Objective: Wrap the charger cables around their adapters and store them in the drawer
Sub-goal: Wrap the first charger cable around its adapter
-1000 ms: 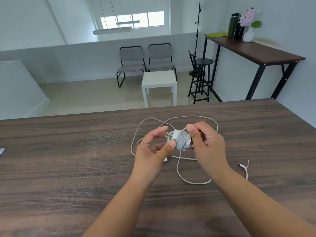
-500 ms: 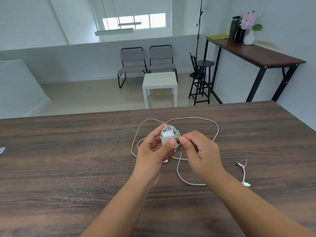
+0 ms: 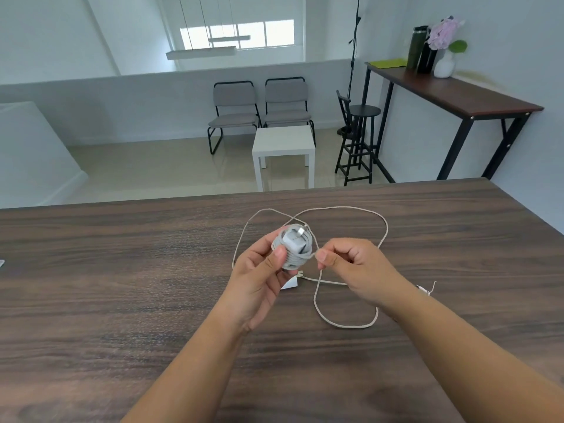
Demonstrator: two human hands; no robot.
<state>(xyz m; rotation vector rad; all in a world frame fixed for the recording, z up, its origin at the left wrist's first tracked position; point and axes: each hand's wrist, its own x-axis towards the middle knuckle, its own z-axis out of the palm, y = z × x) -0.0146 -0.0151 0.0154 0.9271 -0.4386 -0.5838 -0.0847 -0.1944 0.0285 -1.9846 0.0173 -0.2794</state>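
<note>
Two bare hands work above a dark wood-grain tabletop [image 3: 122, 285]. The left hand [image 3: 259, 279] grips one white, blocky adapter [image 3: 294, 244], its fingers and thumb curled round it; grey cable [image 3: 297, 259] is wound in tight, ribbed turns round its body, and its plug face is turned up toward the camera. The right hand [image 3: 354, 264], just right of the adapter, pinches the free end of that cable between thumb and curled forefinger, drawn taut.

A second white adapter [image 3: 291, 283] lies on the tabletop beneath the left hand, mostly hidden. Its pale, braided cable [image 3: 345, 323] sprawls in loose loops from the far side of the hands to the near right. One small white tie [image 3: 427, 290] lies right of the right wrist.

Compared with half a second ago, the wrapped adapter has been turned plug face up and the right hand has moved a little rightward from it.

Beyond the tabletop stand two grey padded chairs [image 3: 259, 112], one square white side table [image 3: 283, 141] and one black stool [image 3: 361, 138].
</note>
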